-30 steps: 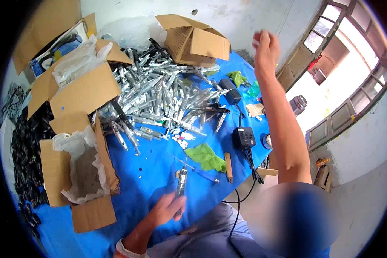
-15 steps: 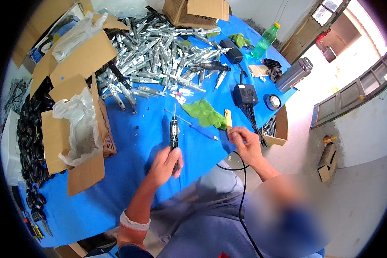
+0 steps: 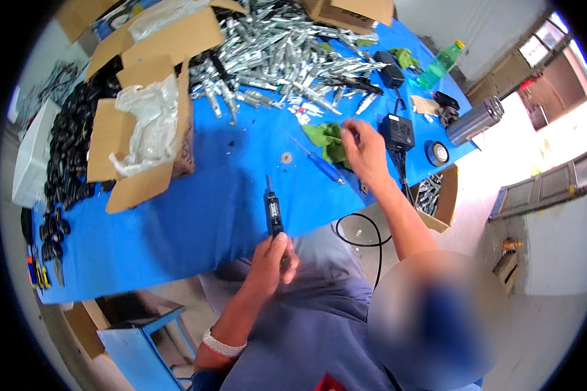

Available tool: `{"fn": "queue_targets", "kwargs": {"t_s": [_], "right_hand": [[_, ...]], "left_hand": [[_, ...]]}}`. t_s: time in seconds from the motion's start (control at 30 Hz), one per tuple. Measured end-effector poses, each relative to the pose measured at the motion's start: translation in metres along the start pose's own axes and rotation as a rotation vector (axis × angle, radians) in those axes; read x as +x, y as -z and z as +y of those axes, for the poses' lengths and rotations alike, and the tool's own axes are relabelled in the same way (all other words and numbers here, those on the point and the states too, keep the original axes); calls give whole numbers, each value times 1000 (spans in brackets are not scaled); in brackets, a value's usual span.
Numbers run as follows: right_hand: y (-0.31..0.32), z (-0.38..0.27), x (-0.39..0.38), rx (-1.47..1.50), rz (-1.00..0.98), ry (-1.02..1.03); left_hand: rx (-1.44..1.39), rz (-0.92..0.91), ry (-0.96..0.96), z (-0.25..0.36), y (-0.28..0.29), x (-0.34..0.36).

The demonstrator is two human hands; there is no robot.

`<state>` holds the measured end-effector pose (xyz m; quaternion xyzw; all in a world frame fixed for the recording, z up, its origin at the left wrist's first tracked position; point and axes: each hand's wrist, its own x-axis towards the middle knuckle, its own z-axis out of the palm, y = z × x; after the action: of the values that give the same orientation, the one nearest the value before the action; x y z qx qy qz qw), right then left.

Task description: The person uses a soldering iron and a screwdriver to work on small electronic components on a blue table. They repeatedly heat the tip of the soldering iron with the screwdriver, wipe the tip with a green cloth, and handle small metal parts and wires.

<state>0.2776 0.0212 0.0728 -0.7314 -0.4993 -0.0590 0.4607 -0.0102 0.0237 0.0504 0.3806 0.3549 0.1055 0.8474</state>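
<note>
My left hand (image 3: 272,266) grips a slim black handheld device (image 3: 273,210) by its lower end, upright, above the table's front edge. A thin metal tip points away from me, and a silvery inside shows through its open face. My right hand (image 3: 366,155) is over the green cloth (image 3: 328,139), covering part of it. Its fingers are bent and pressed together; whatever they hold, if anything, is hidden. Left of this hand lies a screwdriver with a blue handle (image 3: 326,169) and a thin shaft.
A big heap of silvery device parts (image 3: 274,55) covers the table's far side. Open cardboard boxes (image 3: 143,186) and black casings (image 3: 75,150) stand at left. A black power adapter (image 3: 396,132), tape roll (image 3: 437,153), grey flask (image 3: 476,120) and green bottle (image 3: 441,65) stand at right.
My right hand has moved away from me, from beside the yellow strip onto the green cloth; the strip no longer shows. The view has shifted, and my left hand keeps its hold on the device.
</note>
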Motion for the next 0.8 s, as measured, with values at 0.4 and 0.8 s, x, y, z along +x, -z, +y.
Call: {"fn": "queue_targets", "kwargs": {"t_s": [0.4, 0.8], "right_hand": [[-57, 41, 60, -339, -88, 44], [-54, 55, 67, -400, -29, 75]], "left_hand": [[-76, 114, -5, -41, 13, -7], [-241, -46, 72, -42, 20, 2]]}}
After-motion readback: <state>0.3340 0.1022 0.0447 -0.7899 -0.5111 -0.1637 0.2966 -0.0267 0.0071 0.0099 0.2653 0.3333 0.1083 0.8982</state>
